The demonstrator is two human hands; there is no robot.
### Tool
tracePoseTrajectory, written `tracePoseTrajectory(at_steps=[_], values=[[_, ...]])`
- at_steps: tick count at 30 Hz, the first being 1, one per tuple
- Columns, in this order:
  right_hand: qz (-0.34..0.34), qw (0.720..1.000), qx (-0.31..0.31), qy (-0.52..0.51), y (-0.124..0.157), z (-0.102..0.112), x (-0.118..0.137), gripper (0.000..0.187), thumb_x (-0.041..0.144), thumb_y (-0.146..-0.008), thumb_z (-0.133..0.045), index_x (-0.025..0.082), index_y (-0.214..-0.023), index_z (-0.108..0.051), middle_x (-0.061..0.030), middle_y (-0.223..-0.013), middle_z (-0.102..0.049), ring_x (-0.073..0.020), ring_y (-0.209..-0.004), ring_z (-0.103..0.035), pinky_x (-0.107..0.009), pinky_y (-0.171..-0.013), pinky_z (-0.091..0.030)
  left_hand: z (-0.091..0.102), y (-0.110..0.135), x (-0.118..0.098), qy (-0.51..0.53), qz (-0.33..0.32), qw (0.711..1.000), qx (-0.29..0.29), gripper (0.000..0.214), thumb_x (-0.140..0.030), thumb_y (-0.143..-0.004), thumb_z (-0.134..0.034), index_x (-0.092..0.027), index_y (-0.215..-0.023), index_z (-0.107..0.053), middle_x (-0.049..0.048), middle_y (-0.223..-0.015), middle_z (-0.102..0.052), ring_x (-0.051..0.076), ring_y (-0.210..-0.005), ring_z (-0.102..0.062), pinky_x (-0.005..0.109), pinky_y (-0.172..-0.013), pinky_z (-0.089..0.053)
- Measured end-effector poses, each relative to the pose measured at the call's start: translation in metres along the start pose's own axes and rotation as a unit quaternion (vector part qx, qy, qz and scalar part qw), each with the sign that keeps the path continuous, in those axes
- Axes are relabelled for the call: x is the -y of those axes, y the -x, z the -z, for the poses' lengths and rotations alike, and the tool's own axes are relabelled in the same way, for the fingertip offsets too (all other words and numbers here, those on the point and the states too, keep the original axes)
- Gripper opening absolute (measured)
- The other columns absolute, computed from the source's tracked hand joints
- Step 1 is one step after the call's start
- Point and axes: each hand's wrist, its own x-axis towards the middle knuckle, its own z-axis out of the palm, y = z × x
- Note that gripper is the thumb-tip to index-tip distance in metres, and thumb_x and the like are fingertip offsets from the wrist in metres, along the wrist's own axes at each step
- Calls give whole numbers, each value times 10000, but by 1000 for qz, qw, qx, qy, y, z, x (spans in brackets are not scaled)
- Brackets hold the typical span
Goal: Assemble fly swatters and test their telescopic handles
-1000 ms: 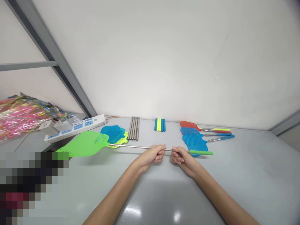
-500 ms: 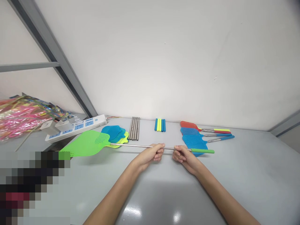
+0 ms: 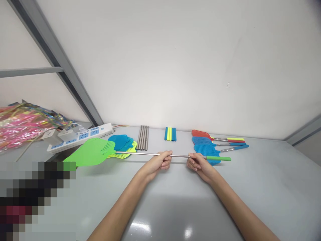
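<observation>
A green fly swatter [image 3: 91, 152] with a long metal rod and a green grip is held level above the table, its flat head to the left. My left hand [image 3: 163, 160] is closed around the middle of the rod. Closer to the green grip, my right hand [image 3: 198, 163] also grips the rod. Behind the swatter's head lie blue swatter heads [image 3: 121, 142] and a yellow one [image 3: 125, 154]. Past the right hand, several swatters with grips, among them a red one [image 3: 202, 134] and a blue one [image 3: 207, 149], lie partly overlapping.
Several metal tubes [image 3: 142, 138] stand in a row on the grey table [image 3: 160, 194], beside blue and yellow grip sleeves [image 3: 170, 134]. A white power strip [image 3: 82, 136] with plugs is at left, near plastic-wrapped colourful packages [image 3: 23, 124]. A wall rises behind; a blurred patch covers the lower left.
My hands have moved slightly apart along the rod, the left to the left and the right to the right. The green grip end has risen a little.
</observation>
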Motion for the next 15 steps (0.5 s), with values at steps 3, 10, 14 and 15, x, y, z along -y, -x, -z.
tracePoseTrajectory(at_steps=[3,10,14,15], values=[[3,1000,1,12,0,2,3,331,282,-757,-443,178,-448,-384,75,-337,-180,-77,-372,-209,-265,-440,-163,1,1,-2,1,2,1000,3,360,-363,-727,-449,-183,-505,-230,-84,-451,-168,46,-386,-151,216,-418,-171],[7,999,4,40,1,5,6,327,302,-738,-460,178,-447,-379,75,-336,-188,-75,-368,-212,-256,-425,-167,4,0,-3,1,3,1000,4,351,-364,-727,-448,-180,-507,-246,-86,-443,-175,43,-381,-151,210,-421,-191],[9,999,6,45,0,7,6,330,297,-746,-450,172,-447,-384,75,-338,-186,-73,-366,-214,-254,-421,-156,5,1,-4,7,6,1000,4,341,-362,-716,-463,-181,-513,-257,-88,-443,-182,42,-380,-144,205,-410,-180],[8,999,6,45,0,6,6,330,296,-747,-450,171,-449,-385,74,-343,-192,-72,-367,-215,-254,-421,-153,6,1,-4,3,6,1000,2,340,-361,-714,-462,-182,-511,-256,-88,-440,-186,41,-378,-147,205,-409,-182]])
